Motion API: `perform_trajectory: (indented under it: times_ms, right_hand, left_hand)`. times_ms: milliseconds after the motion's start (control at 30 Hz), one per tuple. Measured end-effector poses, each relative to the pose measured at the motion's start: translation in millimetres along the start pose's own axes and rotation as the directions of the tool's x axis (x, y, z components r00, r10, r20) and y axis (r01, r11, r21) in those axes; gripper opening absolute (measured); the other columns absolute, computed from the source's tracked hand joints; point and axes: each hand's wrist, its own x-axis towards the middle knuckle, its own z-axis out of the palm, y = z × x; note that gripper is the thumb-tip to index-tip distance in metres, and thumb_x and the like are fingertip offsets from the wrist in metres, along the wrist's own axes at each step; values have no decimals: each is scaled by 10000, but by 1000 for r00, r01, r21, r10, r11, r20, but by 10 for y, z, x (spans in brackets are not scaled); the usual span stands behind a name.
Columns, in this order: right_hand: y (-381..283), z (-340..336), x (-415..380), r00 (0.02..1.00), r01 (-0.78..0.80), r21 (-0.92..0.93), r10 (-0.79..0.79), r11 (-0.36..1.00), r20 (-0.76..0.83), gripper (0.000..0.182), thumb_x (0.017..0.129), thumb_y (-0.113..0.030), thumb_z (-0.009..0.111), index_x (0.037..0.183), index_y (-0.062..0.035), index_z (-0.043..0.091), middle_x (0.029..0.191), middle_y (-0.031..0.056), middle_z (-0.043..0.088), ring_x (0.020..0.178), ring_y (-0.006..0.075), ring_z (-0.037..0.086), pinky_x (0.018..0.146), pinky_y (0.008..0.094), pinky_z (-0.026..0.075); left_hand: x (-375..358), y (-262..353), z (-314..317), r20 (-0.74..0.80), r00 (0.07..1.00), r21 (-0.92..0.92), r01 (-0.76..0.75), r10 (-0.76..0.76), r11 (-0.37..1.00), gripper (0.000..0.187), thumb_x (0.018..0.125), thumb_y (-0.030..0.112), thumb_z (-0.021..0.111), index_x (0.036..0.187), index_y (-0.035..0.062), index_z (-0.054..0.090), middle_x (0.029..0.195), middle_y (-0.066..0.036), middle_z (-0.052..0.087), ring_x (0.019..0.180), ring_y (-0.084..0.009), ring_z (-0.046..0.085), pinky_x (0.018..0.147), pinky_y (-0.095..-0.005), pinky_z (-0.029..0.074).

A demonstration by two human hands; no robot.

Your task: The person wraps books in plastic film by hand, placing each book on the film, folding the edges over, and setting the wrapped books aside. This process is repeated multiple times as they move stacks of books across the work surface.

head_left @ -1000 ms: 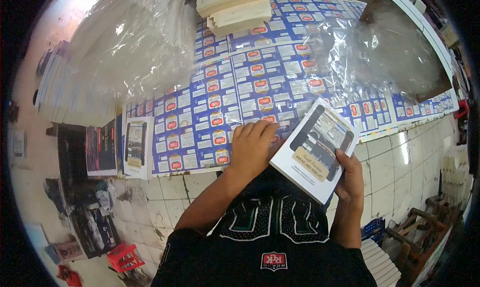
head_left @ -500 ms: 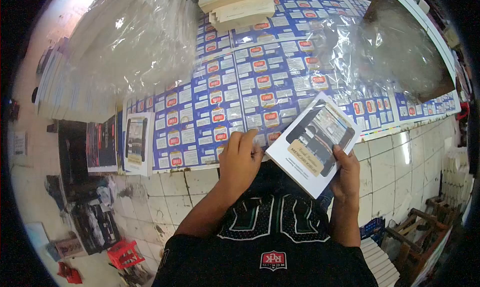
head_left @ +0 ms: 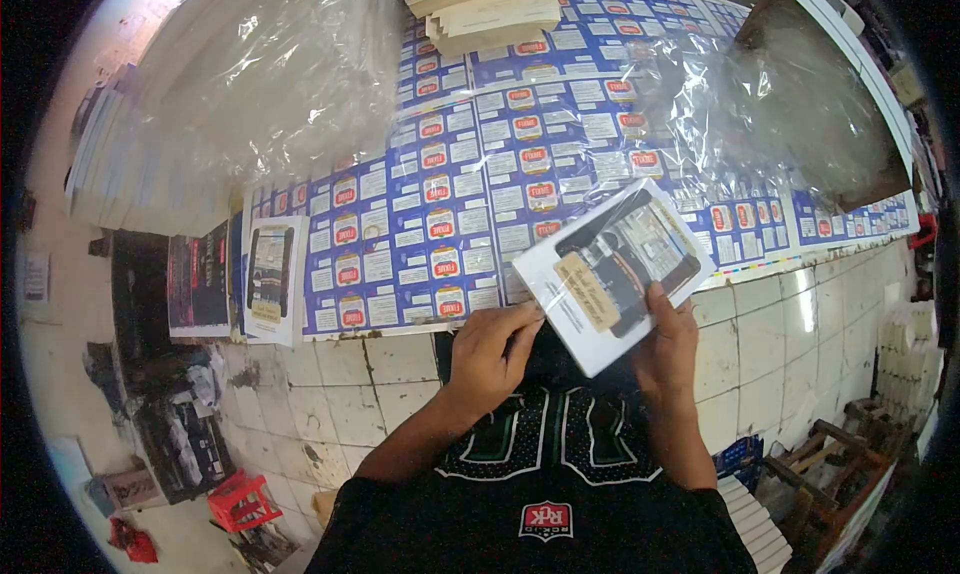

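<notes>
My right hand point(head_left: 665, 346) grips the lower right edge of a white paperback book point(head_left: 610, 269) with a dark cover picture and a tan label, held tilted over the table's front edge. My left hand point(head_left: 490, 346) pinches a clear plastic sleeve point(head_left: 545, 296) at the book's lower left corner. The thin film lies over that corner of the cover. Both hands are close above my black shirt.
Blue printed label sheets point(head_left: 450, 204) cover the table. Loose clear plastic bags point(head_left: 260, 84) pile up at back left and back right point(head_left: 800, 104). Cream books point(head_left: 490, 9) are stacked at the far edge, and another copy point(head_left: 270, 284) lies at the left. A red stool point(head_left: 235, 504) stands on the tiled floor.
My left hand left the table sheet and came back to the book's corner, now pinching plastic film. The book turned and shifted slightly left and toward me.
</notes>
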Motion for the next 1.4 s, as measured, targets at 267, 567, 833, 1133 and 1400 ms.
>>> perform_trajectory:
  times_ms: [267, 567, 833, 1133, 1400]
  right_hand:
    - [-153, 50, -123, 646, -512, -566, 724, 647, 243, 422, 942, -206, 638, 1264, -10, 449, 983, 72, 654, 862, 173, 661, 721, 277, 560]
    - [-429, 254, 411, 727, 683, -730, 106, -20, 678, 1271, 511, -319, 934, 1490, 7, 193, 1529, 277, 219, 1434, 409, 209, 1165, 497, 214]
    - [-438, 291, 311, 879, 476, -880, -24, -16, 476, 989, 626, -307, 875, 1402, 26, 361, 1355, 229, 495, 1252, 394, 470, 1118, 487, 296]
    - [-397, 375, 401, 888, 444, -893, -100, -69, 449, 619, 811, -235, 737, 1314, -10, 455, 906, 161, 679, 881, 343, 659, 806, 437, 503]
    - [-329, 613, 832, 847, 487, -850, -129, -201, 516, 449, 835, -128, 651, 1264, -88, 524, 866, 202, 670, 780, 392, 652, 688, 484, 514]
  left_hand:
    - [-65, -326, -445, -62, 964, 204, 265, -257, 942, 553, 833, 211, 707, 1282, -37, 499, 1242, -203, 569, 1160, -360, 497, 1006, -484, 336]
    - [-59, -217, -491, 189, 892, 457, 289, -410, 841, 1107, 663, 642, 769, 1450, -14, 350, 1509, -205, 316, 1421, -409, 190, 1113, -554, 104]
    - [-130, -98, -414, -34, 942, 562, 295, -335, 773, 602, 762, 441, 774, 1204, 61, 627, 1335, -79, 553, 1328, -350, 364, 1054, -539, 192]
    - [30, -347, -480, -90, 945, 594, 305, -315, 744, 401, 789, 357, 743, 1079, 91, 667, 1137, -70, 608, 1165, -290, 474, 972, -493, 261]
    - [691, -519, -568, 152, 901, 809, 123, -406, 575, 138, 859, 216, 629, 866, 82, 660, 834, -88, 619, 768, -305, 586, 674, -467, 401]
